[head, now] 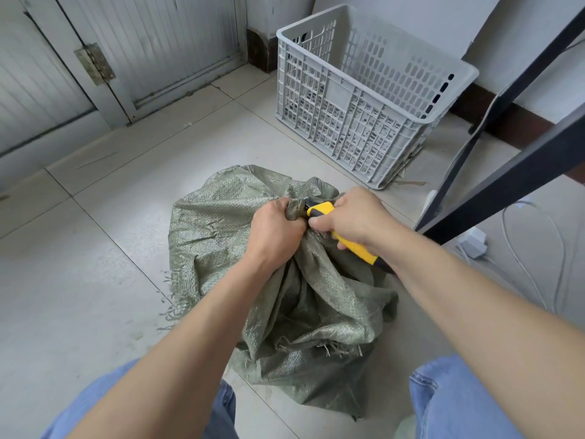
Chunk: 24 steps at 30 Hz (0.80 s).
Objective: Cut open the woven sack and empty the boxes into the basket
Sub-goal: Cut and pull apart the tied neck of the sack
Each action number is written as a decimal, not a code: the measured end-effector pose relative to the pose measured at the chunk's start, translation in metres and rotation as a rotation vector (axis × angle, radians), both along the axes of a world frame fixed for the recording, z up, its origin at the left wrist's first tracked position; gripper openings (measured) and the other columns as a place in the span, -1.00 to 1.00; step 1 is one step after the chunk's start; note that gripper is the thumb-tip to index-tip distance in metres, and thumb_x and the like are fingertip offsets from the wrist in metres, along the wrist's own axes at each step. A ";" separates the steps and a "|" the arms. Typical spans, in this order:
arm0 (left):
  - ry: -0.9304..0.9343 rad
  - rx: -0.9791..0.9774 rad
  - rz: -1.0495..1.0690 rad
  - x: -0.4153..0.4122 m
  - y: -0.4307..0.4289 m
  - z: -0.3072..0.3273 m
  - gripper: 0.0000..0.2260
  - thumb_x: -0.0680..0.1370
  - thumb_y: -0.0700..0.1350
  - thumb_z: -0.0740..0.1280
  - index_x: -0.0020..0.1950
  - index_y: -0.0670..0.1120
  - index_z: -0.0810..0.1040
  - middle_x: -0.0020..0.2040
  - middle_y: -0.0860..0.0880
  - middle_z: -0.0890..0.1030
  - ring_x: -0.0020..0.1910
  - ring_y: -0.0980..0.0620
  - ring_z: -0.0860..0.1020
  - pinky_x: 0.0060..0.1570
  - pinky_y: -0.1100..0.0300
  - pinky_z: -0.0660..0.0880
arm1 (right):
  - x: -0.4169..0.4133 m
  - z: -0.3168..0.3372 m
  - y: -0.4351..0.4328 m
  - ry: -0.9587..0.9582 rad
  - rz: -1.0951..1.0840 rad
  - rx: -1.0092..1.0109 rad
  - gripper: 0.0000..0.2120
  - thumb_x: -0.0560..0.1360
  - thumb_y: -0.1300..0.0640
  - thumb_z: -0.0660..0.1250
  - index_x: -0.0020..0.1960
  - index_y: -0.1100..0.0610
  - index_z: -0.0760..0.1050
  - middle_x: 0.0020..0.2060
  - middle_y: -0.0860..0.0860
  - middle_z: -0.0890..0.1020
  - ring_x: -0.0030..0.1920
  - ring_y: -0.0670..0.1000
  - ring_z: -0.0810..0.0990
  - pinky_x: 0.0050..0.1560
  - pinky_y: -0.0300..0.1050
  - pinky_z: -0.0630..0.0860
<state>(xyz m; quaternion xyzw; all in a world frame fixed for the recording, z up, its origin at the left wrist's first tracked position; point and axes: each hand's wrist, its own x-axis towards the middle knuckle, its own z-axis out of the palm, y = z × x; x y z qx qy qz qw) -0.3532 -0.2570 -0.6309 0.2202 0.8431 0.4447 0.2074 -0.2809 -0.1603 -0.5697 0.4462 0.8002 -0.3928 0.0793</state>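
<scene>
A green woven sack (221,229) lies bunched on the tiled floor between my knees. My left hand (275,232) is clenched on the gathered neck of the sack. Right beside it, my right hand (354,217) grips a yellow and black utility knife (354,245), its front end against the bunched fabric. The blade itself is hidden by the cloth and my fingers. The grey plastic basket (364,99) stands beyond the sack at the back right. No boxes show; the sack hides whatever is inside.
A black metal table frame (506,182) slants across the right side. White cables and a power adapter (473,242) lie on the floor under it. A grey door with a hinge (95,63) fills the back left. Cardboard scraps stick out beneath the basket.
</scene>
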 end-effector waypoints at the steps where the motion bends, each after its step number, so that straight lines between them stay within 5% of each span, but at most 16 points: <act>1: -0.004 0.001 0.003 -0.001 0.000 -0.001 -0.80 0.39 -0.25 0.31 -0.38 -0.08 0.36 -0.50 0.05 0.35 -0.49 0.08 0.30 -0.55 0.33 0.21 | -0.001 0.001 0.003 0.050 -0.103 -0.216 -0.78 0.39 0.14 0.50 -0.28 0.18 0.48 -0.40 0.11 0.52 -0.46 0.07 0.49 -0.53 -0.29 0.39; 3: -0.030 -0.004 0.003 0.000 0.000 -0.003 -0.86 0.41 -0.23 0.31 -0.33 -0.11 0.42 -0.47 0.03 0.40 -0.47 0.06 0.34 -0.55 0.34 0.21 | -0.003 -0.002 0.003 0.102 -0.236 -0.427 -0.81 0.41 0.22 0.48 -0.28 0.20 0.49 -0.40 0.09 0.49 -0.46 0.03 0.45 -0.64 -0.36 0.34; 4: -0.047 -0.020 0.005 0.000 0.001 -0.004 -0.92 0.41 -0.22 0.31 -0.29 -0.14 0.46 -0.44 0.01 0.45 -0.44 0.03 0.38 -0.51 0.30 0.25 | -0.004 -0.005 0.000 0.094 -0.227 -0.375 -0.81 0.41 0.20 0.48 -0.27 0.20 0.49 -0.39 0.10 0.51 -0.43 0.05 0.49 -0.62 -0.34 0.36; 8: -0.030 -0.046 0.052 -0.003 0.003 -0.006 -0.92 0.38 -0.23 0.31 -0.28 -0.21 0.44 -0.43 -0.06 0.43 -0.35 -0.09 0.38 -0.38 0.14 0.25 | -0.006 -0.013 -0.018 -0.108 0.223 0.502 -0.77 0.48 0.01 0.36 0.02 0.15 0.52 -0.02 0.17 0.62 0.04 0.20 0.60 -0.19 -0.10 0.35; 11: -0.007 -0.082 0.023 -0.007 0.002 -0.005 -0.83 0.38 -0.25 0.31 -0.36 -0.17 0.36 -0.46 -0.04 0.37 -0.36 -0.09 0.34 -0.40 0.14 0.22 | -0.008 -0.010 -0.024 -0.115 0.284 0.592 -0.78 0.50 0.06 0.33 0.07 0.16 0.51 0.06 0.16 0.62 0.10 0.21 0.58 -0.13 -0.10 0.32; 13: 0.027 -0.104 -0.018 -0.009 -0.001 -0.004 -0.77 0.40 -0.25 0.31 -0.40 -0.11 0.30 -0.46 -0.03 0.37 -0.37 -0.08 0.34 -0.41 0.14 0.22 | -0.013 -0.009 -0.012 -0.096 0.128 0.328 -0.82 0.45 0.06 0.41 -0.09 0.18 0.54 -0.10 0.15 0.65 -0.08 0.17 0.63 -0.21 -0.18 0.39; 16: 0.019 -0.057 -0.071 -0.010 -0.005 -0.003 -0.85 0.41 -0.23 0.32 -0.34 -0.11 0.41 -0.46 0.02 0.41 -0.42 0.01 0.37 -0.47 0.27 0.27 | -0.013 0.001 0.004 -0.044 -0.175 -0.446 -0.80 0.47 0.18 0.42 -0.28 0.17 0.46 -0.38 0.10 0.50 -0.44 0.05 0.47 -0.51 -0.27 0.40; 18: 0.000 -0.054 -0.085 -0.008 -0.005 -0.003 -0.88 0.41 -0.22 0.33 -0.32 -0.11 0.44 -0.44 0.02 0.43 -0.41 0.01 0.39 -0.45 0.24 0.28 | -0.011 -0.004 0.007 -0.054 -0.205 -0.525 -0.80 0.47 0.17 0.41 -0.28 0.17 0.45 -0.39 0.09 0.48 -0.45 0.05 0.44 -0.50 -0.26 0.35; 22: -0.044 -0.118 -0.087 -0.006 -0.002 -0.005 -0.74 0.41 -0.21 0.34 -0.42 -0.09 0.33 -0.45 -0.01 0.40 -0.38 -0.02 0.37 -0.44 0.17 0.24 | -0.006 -0.013 -0.012 -0.161 0.184 0.435 -0.82 0.41 0.10 0.36 -0.04 0.17 0.55 -0.06 0.13 0.64 -0.03 0.18 0.61 -0.20 -0.16 0.35; 24: -0.070 -0.131 -0.081 -0.009 -0.002 -0.005 -0.74 0.41 -0.21 0.35 -0.42 -0.10 0.34 -0.47 0.00 0.40 -0.41 -0.01 0.37 -0.50 0.27 0.25 | -0.003 -0.011 -0.022 -0.119 0.365 0.661 -0.76 0.45 0.14 0.28 0.09 0.18 0.51 0.04 0.15 0.62 0.08 0.20 0.58 -0.11 -0.08 0.35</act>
